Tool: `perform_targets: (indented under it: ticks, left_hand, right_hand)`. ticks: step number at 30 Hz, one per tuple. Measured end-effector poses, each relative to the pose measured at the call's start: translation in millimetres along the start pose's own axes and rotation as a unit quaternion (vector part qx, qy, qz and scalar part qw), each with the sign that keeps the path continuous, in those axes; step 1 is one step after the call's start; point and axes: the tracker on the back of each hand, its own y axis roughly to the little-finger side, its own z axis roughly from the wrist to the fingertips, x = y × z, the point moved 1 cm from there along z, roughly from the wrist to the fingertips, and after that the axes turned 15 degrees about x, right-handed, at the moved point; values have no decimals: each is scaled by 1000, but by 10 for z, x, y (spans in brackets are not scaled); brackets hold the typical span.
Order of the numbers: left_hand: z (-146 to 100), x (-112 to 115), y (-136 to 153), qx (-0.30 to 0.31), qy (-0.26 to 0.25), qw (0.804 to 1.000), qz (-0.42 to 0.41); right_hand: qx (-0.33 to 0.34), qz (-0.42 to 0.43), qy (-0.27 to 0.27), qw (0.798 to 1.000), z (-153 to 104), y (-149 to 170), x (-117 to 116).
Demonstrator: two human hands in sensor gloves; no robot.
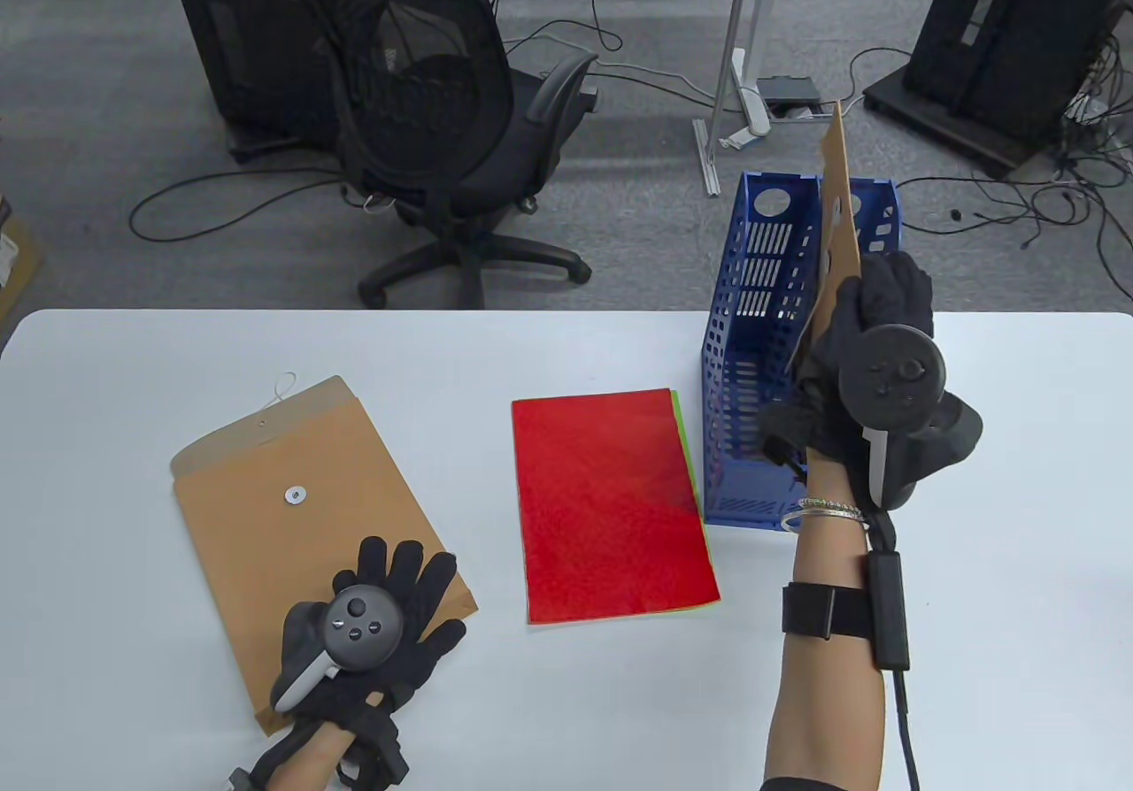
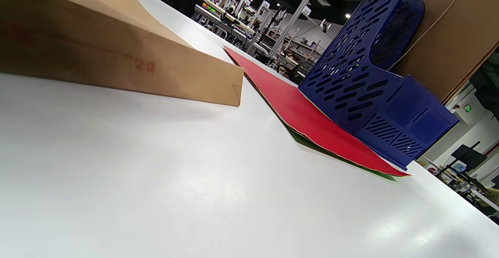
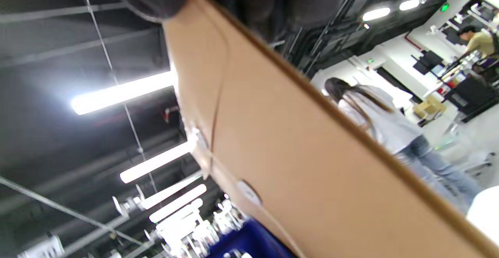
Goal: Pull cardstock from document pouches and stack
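Observation:
A brown document pouch (image 1: 301, 517) lies flat on the white table (image 1: 133, 402) at the left, flap open at its far end. My left hand (image 1: 372, 632) rests flat on its near right corner, fingers spread. The pouch also shows in the left wrist view (image 2: 117, 59). A red cardstock sheet (image 1: 611, 503) tops a small stack at the table's middle, a green edge showing under it. My right hand (image 1: 872, 340) grips a second brown pouch (image 1: 836, 216) and holds it upright over the blue file rack (image 1: 752, 366). That pouch fills the right wrist view (image 3: 312, 164).
The blue file rack stands just right of the red stack, touching its far right edge. A black office chair (image 1: 443, 119) stands beyond the table's far edge. Cables and black equipment cases lie on the floor behind.

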Motion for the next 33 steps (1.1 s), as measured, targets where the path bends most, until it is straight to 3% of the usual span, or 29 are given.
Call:
perform_targets:
  ticks: [7, 15, 20, 22, 25, 28, 33]
  left_hand:
    - [0, -9, -9, 8, -6, 1000, 1]
    - [-6, -35, -3, 12, -21, 1000, -9]
    - [-31, -114, 28, 16, -44, 998, -33]
    - [-42, -163, 40, 29, -61, 996, -65]
    - [-45, -280, 45, 73, -92, 983, -139]
    - [-17, -460, 68, 125, -131, 957, -228]
    - [66, -637, 164, 165, -155, 918, -325]
  right_hand:
    - [52, 52, 89, 993, 114, -333, 442]
    - [140, 116, 178, 967, 74, -792, 1034]
    - [146, 206, 170, 953, 6, -937, 1292]
    - [139, 254, 147, 946, -37, -909, 1248]
    - [118, 328, 71, 935, -155, -811, 1024]
    - [94, 400, -7, 911, -334, -681, 674]
    - [75, 522, -127, 840, -686, -510, 26]
